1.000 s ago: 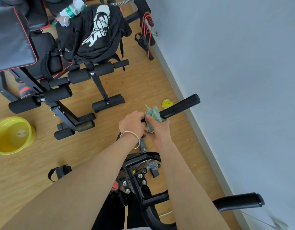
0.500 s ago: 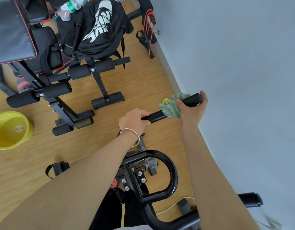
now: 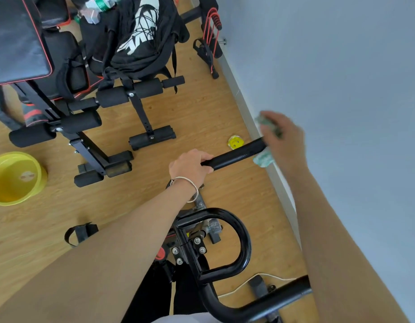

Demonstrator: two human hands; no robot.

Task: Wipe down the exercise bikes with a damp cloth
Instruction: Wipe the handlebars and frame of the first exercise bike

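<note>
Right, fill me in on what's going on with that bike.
A person is wiping an exercise bike's handlebar. The left hand grips the inner part of the black handlebar grip to steady it, while the right hand holds a green cloth wrapped over the grip's far end, near the wall. A yellow basin sits on the floor to the left.

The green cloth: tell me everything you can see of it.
The green cloth looks like a pale green, patterned rag, bunched up rather than spread flat. The right hand grips it at the far end of the black handlebar grip, near the wall. One crumpled end hangs below the hand by the grip's tip; another bit pokes out above the fingers. Motion blur hides its weave and whether it is wet. The left hand holds the grip's near end, apart from the cloth.
</note>
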